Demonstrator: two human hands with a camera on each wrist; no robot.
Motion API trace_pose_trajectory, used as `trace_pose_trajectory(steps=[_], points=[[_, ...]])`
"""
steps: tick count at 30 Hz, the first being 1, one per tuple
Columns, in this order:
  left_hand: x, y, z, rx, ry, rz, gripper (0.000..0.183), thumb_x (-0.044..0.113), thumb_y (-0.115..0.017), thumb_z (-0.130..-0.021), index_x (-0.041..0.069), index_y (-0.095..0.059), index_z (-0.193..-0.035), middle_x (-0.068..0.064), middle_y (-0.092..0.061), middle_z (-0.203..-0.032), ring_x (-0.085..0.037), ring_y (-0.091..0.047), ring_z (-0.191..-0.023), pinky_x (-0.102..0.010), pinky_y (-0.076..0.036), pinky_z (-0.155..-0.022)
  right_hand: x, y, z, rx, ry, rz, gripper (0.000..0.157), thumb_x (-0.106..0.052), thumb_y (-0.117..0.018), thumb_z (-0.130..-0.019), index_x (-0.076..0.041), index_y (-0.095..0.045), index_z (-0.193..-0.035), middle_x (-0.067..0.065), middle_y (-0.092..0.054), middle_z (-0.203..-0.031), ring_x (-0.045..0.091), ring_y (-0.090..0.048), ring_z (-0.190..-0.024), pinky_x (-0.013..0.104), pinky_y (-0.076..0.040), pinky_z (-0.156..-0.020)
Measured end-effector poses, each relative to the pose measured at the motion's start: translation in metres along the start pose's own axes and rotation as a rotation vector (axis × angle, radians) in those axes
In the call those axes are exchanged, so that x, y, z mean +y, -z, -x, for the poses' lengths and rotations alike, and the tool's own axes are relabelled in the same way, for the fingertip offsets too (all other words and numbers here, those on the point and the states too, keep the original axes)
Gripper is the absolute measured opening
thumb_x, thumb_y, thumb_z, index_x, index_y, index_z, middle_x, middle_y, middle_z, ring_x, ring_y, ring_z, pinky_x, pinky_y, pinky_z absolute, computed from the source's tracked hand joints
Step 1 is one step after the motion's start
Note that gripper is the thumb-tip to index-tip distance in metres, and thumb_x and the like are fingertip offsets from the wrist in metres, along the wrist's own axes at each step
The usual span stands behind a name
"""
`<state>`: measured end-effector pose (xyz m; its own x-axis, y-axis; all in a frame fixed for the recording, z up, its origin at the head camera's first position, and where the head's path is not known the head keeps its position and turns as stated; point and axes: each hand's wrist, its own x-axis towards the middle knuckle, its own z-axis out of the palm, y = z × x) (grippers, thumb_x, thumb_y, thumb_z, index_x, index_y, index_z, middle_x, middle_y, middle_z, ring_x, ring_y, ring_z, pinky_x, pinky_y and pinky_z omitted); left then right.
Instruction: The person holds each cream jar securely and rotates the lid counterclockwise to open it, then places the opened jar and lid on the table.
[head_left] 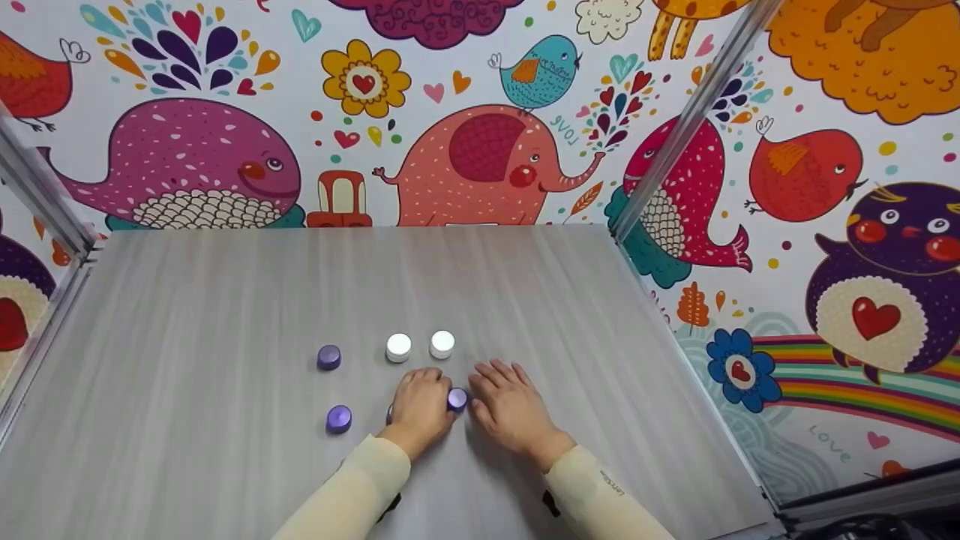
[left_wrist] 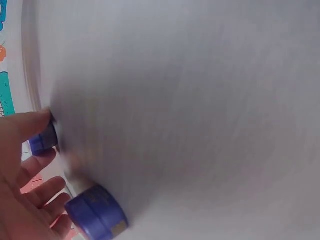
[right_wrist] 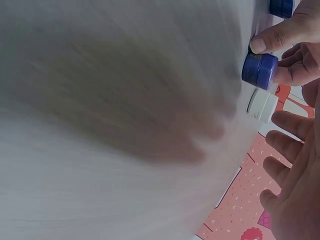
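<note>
Between my two hands stands a small purple jar [head_left: 457, 399] on the table. My left hand [head_left: 421, 405] pinches it between thumb and index finger, as the left wrist view shows. Beside that hand's other fingers is a second purple jar [left_wrist: 97, 212], mostly hidden under the hand in the head view. My right hand [head_left: 514, 409] is just right of the pinched jar, its fingers extended, with nothing in its grasp. In the right wrist view its fingers [right_wrist: 282, 145] appear apart from the jar. Two white jars [head_left: 398, 347] [head_left: 442, 344] stand just beyond the hands.
Farther left are two more purple jars, one farther back [head_left: 328, 357] and one nearer [head_left: 339, 418]. The grey wood-grain table [head_left: 225, 300] is bordered by metal rails [head_left: 694, 112] and walls printed with cartoon animals [head_left: 472, 165].
</note>
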<state>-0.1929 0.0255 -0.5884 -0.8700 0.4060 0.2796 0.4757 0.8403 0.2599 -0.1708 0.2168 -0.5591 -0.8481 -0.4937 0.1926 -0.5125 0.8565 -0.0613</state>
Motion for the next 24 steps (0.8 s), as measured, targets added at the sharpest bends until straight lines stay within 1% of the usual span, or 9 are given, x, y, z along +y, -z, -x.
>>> trace_pose_trajectory(steps=[5,10,16,24], points=[[0.000,0.001,0.001,0.004,0.004,0.007,0.032,0.028,-0.083,-0.070,0.006,-0.070,-0.088,-0.011,-0.065,-0.096,-0.032,-0.062,-0.097,-0.045,-0.045,-0.091,-0.003,0.000,-0.001,0.018,0.042,0.015,0.038,-0.029,-0.056,-0.095,-0.010,-0.066,-0.126,0.006,-0.062,-0.133,0.030,-0.048,-0.132,0.055,-0.032,-0.109],[0.002,0.002,0.001,0.004,0.003,0.016,0.033,0.030,-0.082,-0.071,0.005,-0.069,-0.090,-0.012,-0.065,-0.096,-0.033,-0.062,-0.097,-0.045,-0.045,-0.091,-0.004,-0.002,-0.001,0.022,0.072,0.017,0.034,-0.027,-0.057,-0.095,-0.010,-0.069,-0.121,0.004,-0.066,-0.124,0.029,-0.050,-0.130,0.055,-0.033,-0.108],[0.004,0.003,-0.001,-0.002,0.007,0.009,0.037,0.033,-0.083,-0.072,0.005,-0.069,-0.092,-0.011,-0.064,-0.096,-0.032,-0.061,-0.097,-0.045,-0.044,-0.092,-0.008,-0.004,-0.002,0.001,0.052,0.007,0.031,-0.026,-0.057,-0.095,-0.009,-0.069,-0.118,0.003,-0.069,-0.117,0.027,-0.053,-0.127,0.054,-0.032,-0.109],[0.005,0.005,0.000,0.000,0.000,-0.007,0.043,0.036,-0.082,-0.072,0.003,-0.070,-0.096,-0.011,-0.064,-0.099,-0.031,-0.061,-0.099,-0.044,-0.043,-0.094,-0.012,-0.004,-0.005,-0.028,0.018,-0.031,0.032,-0.026,-0.060,-0.095,-0.007,-0.068,-0.119,0.005,-0.069,-0.117,0.025,-0.056,-0.124,0.054,-0.030,-0.110]])
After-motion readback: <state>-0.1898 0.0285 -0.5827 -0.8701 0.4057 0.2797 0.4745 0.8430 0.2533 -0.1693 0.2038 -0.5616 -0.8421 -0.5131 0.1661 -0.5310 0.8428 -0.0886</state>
